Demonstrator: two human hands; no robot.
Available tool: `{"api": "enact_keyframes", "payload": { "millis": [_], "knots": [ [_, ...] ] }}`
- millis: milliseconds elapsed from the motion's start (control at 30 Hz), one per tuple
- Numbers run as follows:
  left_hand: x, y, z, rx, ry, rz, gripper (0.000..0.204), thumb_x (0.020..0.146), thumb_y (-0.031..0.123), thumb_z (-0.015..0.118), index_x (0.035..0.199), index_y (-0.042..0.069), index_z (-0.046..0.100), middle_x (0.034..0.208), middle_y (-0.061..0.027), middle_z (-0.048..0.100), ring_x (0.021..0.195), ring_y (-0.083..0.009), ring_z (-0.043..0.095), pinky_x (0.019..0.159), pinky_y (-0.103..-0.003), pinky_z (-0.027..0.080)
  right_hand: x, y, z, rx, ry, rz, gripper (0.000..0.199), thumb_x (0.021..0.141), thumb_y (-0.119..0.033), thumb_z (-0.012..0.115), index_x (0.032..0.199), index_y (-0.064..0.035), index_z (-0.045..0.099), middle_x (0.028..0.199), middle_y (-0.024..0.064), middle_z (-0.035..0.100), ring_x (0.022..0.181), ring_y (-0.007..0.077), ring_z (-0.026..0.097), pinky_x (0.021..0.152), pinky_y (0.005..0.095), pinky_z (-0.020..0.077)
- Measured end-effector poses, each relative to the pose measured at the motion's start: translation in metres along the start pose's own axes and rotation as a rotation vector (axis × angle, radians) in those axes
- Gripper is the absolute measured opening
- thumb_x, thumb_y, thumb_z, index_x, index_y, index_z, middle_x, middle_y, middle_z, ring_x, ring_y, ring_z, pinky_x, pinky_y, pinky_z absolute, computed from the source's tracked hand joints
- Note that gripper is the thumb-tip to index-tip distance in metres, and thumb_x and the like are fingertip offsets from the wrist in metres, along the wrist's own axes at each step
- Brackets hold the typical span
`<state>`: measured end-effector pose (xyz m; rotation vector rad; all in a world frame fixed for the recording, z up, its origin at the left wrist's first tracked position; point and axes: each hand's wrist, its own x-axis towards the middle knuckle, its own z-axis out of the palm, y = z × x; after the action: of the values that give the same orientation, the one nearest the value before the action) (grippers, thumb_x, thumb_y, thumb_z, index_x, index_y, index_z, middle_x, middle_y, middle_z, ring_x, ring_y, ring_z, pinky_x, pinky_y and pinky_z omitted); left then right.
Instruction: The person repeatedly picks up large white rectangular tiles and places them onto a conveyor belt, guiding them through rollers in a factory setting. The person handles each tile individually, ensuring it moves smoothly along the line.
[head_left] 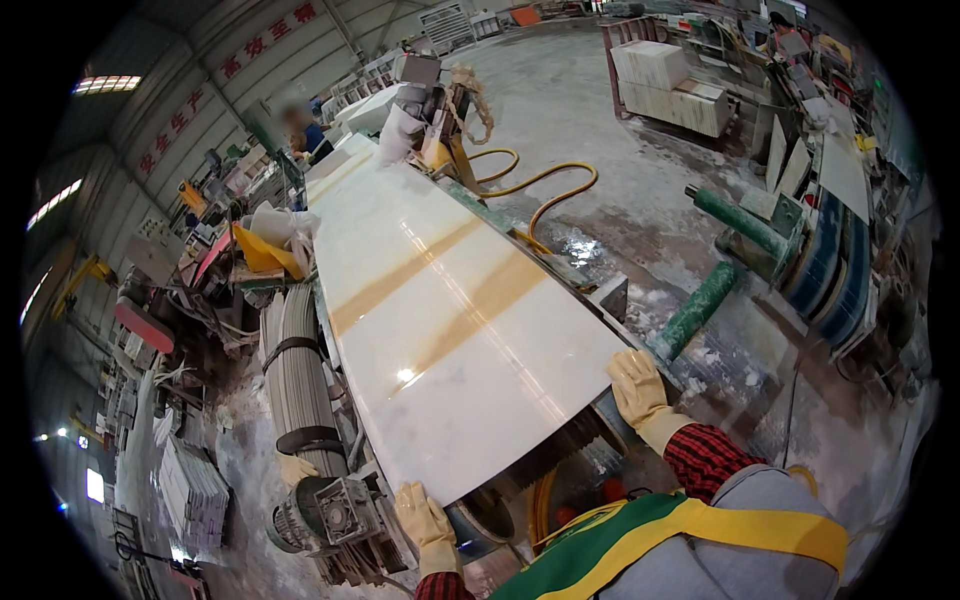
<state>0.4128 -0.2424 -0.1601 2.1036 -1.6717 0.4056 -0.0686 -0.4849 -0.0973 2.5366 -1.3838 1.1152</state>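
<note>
A long, polished white stone slab [430,340] with tan bands lies flat on a machine bed in front of me. My left hand [425,520], in a cream rubber glove, is closed on the slab's near left corner. At the near right corner, my right hand [640,388], gloved the same way, has its fingers bent against the edge. The undersides of both grips are hidden. Beneath the near edge, dark belts and a drum show in part.
A motor [325,515] and ribbed grey cover [295,370] flank the slab's left side. Green rollers [697,310] and a yellow hose [560,195] lie to the right. Stone blocks [675,95] stand beyond. A person in blue [315,138] is at the far end.
</note>
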Motion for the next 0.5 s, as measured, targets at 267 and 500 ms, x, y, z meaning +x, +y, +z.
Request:
{"api": "enact_keyframes", "payload": {
  "millis": [267,500],
  "knots": [
    [-0.0024,0.0072,-0.0007,0.006,-0.03,-0.049,0.044,0.104,0.015,0.061,0.146,0.005,0.062,0.158,-0.0295,0.057,0.147,-0.0521,0.049,0.128,-0.06,0.035,-0.0011,-0.0049,-0.0046,-0.007,0.026,0.013,0.014,0.092,-0.012,0.059,0.105,-0.0069,0.061,0.107,0.0163,0.061,0.108,0.0412,0.06,0.097,0.0508,0.0488],
    [-0.0029,0.0112,-0.0036,0.006,-0.062,-0.078,0.046,0.104,0.016,0.062,0.149,0.006,0.061,0.16,-0.0287,0.055,0.147,-0.051,0.049,0.127,-0.06,0.036,-0.0021,-0.0062,-0.0072,-0.007,0.068,-0.003,0.016,0.091,-0.011,0.06,0.106,-0.0064,0.062,0.107,0.0167,0.062,0.106,0.0418,0.06,0.096,0.052,0.0496]
  ]
}}
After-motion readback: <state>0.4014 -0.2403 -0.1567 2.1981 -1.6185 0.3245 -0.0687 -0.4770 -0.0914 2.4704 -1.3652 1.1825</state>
